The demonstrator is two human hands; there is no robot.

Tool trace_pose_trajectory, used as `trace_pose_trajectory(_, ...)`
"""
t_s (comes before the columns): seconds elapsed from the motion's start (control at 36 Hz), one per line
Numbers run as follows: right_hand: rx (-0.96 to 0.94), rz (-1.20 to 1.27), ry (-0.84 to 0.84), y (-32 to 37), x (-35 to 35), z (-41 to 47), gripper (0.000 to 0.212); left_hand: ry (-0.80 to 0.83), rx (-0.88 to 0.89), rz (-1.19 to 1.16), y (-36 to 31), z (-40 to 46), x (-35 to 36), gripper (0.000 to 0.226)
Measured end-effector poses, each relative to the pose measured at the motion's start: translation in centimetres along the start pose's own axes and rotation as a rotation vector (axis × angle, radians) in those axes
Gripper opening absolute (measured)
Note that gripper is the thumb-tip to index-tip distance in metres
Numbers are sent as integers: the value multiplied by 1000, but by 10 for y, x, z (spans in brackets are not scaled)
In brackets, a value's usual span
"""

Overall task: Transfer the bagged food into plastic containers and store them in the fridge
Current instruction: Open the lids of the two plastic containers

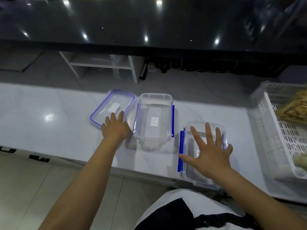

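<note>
A clear lid with a blue seal lies on the white counter, and my left hand rests flat on its near edge. Right beside it stands an empty clear container with blue side clips. Nearer the counter's front edge sits a second clear container with blue clips; my right hand is spread over its top with straight fingers. A bag of yellowish food lies in a white slotted basket at the right, with another pale bag below it.
A dark glossy raised counter runs across the back. Below it are white shelves and a row of dark bottles. Pale floor tiles lie at the lower left.
</note>
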State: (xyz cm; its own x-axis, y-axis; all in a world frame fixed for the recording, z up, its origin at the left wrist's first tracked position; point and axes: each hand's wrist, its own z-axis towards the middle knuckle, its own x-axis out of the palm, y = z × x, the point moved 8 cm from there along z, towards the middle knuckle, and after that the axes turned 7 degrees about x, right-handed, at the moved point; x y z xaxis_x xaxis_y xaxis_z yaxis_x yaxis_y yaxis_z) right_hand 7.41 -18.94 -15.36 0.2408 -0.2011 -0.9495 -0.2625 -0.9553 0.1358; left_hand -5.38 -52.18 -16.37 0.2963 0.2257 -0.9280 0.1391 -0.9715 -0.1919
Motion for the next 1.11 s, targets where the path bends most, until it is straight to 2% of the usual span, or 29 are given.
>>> trace_pose_trajectory(0.11, 40, 36, -32, -7, -6, 7, 105, -199, 116, -193, -16, -8, -24, 62)
trace_pose_trajectory(0.19, 86, 36, -40, -16, -13, 21, 106, -243, 209, -380, -42, -26, -33, 66)
trace_pose_trajectory(0.28, 123, 35, -29, -22, -20, 42, 103, -155, 297, -262, -78, -47, -20, 83)
trace_pose_trajectory(0.36, 140, 35, -39, -24, -29, 65, 100, -59, 246, -183, -100, -52, -1, 101)
trace_pose_trajectory(0.5, 127, 90, -72, -24, -45, 86, 101, -26, 183, -159, -121, -39, 15, 114)
trace_pose_trajectory(0.58, 138, 131, -85, -28, -40, 72, 105, -45, 159, -89, -124, -35, 22, 111)
trace_pose_trajectory(0.69, 148, 54, -104, -36, -14, 36, 107, -73, 176, -65, -122, -33, 26, 106)
trace_pose_trajectory(0.78, 146, 56, -159, -41, -8, 22, 102, -58, 216, -37, -124, -37, 28, 106)
trace_pose_trajectory(1.11, 180, 102, -258, -31, -17, 35, 92, -100, 245, -4, -131, -44, 37, 100)
